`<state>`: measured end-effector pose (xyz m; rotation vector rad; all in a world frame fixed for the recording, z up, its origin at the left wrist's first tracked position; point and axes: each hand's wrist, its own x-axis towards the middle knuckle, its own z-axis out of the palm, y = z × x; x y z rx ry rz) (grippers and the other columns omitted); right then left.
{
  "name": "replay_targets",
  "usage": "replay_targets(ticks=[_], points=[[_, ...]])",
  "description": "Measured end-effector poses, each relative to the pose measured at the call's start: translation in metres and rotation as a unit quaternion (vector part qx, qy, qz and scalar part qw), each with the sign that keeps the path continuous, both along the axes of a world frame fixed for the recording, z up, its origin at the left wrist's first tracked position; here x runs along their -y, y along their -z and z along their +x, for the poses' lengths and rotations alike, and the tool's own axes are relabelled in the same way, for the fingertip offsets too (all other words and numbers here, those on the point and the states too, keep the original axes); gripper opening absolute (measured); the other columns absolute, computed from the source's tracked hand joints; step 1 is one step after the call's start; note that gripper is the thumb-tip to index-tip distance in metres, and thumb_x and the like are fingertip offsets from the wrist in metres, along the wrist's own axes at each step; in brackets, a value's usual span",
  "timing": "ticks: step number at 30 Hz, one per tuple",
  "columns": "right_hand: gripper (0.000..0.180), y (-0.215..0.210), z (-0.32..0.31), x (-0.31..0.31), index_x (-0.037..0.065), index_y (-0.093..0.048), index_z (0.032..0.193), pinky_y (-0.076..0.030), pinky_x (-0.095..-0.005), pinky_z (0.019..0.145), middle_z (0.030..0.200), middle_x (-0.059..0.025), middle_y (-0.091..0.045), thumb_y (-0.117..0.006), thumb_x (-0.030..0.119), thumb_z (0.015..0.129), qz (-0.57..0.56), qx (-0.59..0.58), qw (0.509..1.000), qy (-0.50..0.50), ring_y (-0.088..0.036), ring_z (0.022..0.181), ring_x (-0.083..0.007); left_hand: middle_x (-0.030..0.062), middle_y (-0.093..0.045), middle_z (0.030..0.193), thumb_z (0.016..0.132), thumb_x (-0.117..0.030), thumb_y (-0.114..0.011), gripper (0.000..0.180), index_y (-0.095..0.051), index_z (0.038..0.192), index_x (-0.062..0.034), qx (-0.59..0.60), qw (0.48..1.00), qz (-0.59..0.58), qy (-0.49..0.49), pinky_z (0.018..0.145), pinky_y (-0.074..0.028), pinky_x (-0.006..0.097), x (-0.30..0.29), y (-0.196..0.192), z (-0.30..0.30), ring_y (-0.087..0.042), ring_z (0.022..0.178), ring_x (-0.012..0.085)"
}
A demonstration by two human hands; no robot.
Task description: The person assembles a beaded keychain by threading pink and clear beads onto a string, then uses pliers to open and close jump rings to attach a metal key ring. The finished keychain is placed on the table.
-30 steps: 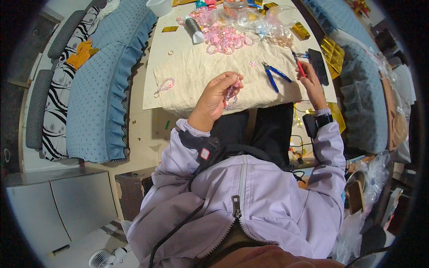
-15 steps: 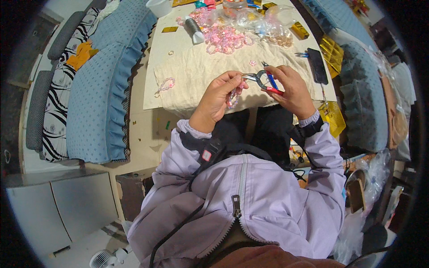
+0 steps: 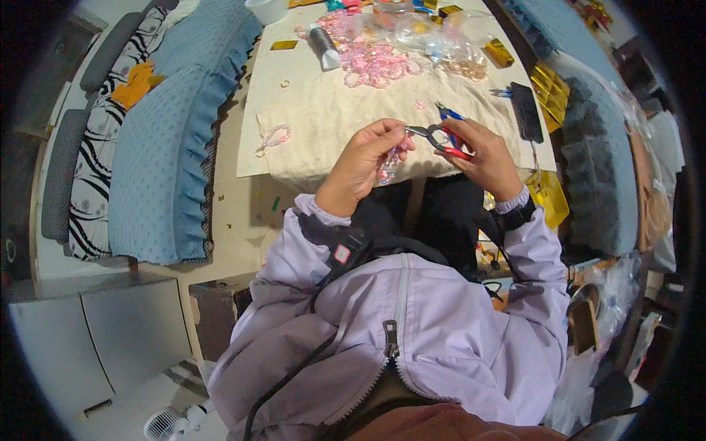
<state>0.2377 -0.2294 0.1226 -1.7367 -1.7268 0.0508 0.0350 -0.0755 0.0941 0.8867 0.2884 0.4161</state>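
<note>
Over the near edge of the cloth-covered table (image 3: pixel 323 136), my left hand (image 3: pixel 364 158) pinches a beaded bracelet (image 3: pixel 388 167) of pink and clear beads, part of it hanging below the fingers. My right hand (image 3: pixel 482 151) is closed round the red handles of a pair of pliers (image 3: pixel 435 137). Their narrow metal jaws meet my left fingertips; what lies between the jaws is too small to make out. Just beyond my right hand lies a blue-handled tool (image 3: pixel 448 112), partly hidden by it. A second beaded bracelet (image 3: pixel 276 137) rests on the cloth to the left.
Farther back lies a pile of pink beaded bracelets (image 3: pixel 375 62) beside a spool of dark thread (image 3: pixel 323 45) and clear plastic bags (image 3: pixel 441 40). At right are a black phone (image 3: pixel 526 112) and a yellow basket (image 3: pixel 548 198). Blue-covered seats (image 3: pixel 158 154) flank the table.
The pliers have turned slightly, their jaws still at my left fingertips. Both hands have moved only a little, and the view has shifted slightly.
</note>
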Motion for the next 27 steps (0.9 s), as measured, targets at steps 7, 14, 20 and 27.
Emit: replay_targets(ticks=[7, 14, 20, 27], points=[[0.042, 0.009, 0.009, 0.004, 0.007, -0.067, 0.119, -0.055, -0.0344, 0.072, 0.103, -0.0113, -0.069, -0.082, 0.019, 0.082, -0.035, -0.021, 0.998, 0.04, -0.068, 0.084, -0.0238, 0.0078, -0.074, 0.097, 0.1, -0.019, -0.067, 0.021, -0.069, 0.108, 0.0003, -0.062, 0.988, 0.133, -0.057, 0.079, -0.052, 0.026, 0.003, 0.01, 0.008, -0.069, 0.089, 0.0132], [0.047, 0.051, 0.087, 0.004, 0.007, -0.063, 0.123, -0.054, -0.0412, 0.079, 0.104, -0.0132, -0.066, -0.081, 0.019, 0.082, -0.013, 0.05, 0.973, 0.223, -0.066, 0.092, -0.0319, 0.0036, -0.073, 0.097, 0.098, -0.017, -0.068, 0.016, -0.073, 0.1, -0.0018, -0.092, 0.891, 0.406, -0.18, 0.078, -0.051, 0.026, -0.018, 0.025, 0.004, -0.066, 0.088, 0.012], [0.049, 0.081, 0.121, 0.009, 0.009, -0.064, 0.12, -0.054, -0.0468, 0.081, 0.108, -0.0146, -0.066, -0.08, 0.034, 0.081, -0.046, 0.115, 0.942, 0.313, -0.065, 0.1, -0.0367, 0.0018, -0.069, 0.085, 0.097, -0.016, -0.068, 0.013, -0.073, 0.098, -0.0031, -0.171, 0.926, 0.29, -0.17, 0.075, -0.049, 0.025, -0.093, 0.021, 0.023, -0.062, 0.077, 0.0117], [0.053, 0.09, 0.11, -0.005, 0.012, -0.064, 0.123, -0.049, -0.0499, 0.089, 0.112, -0.0115, -0.066, -0.08, 0.04, 0.081, -0.08, 0.143, 0.929, 0.332, -0.062, 0.108, -0.035, 0.0081, -0.072, 0.103, 0.098, -0.012, -0.063, 0.025, -0.068, 0.118, 0.0024, -0.122, 0.961, 0.135, -0.209, 0.074, -0.053, 0.024, -0.161, 0.014, 0.049, -0.067, 0.083, 0.0127]])
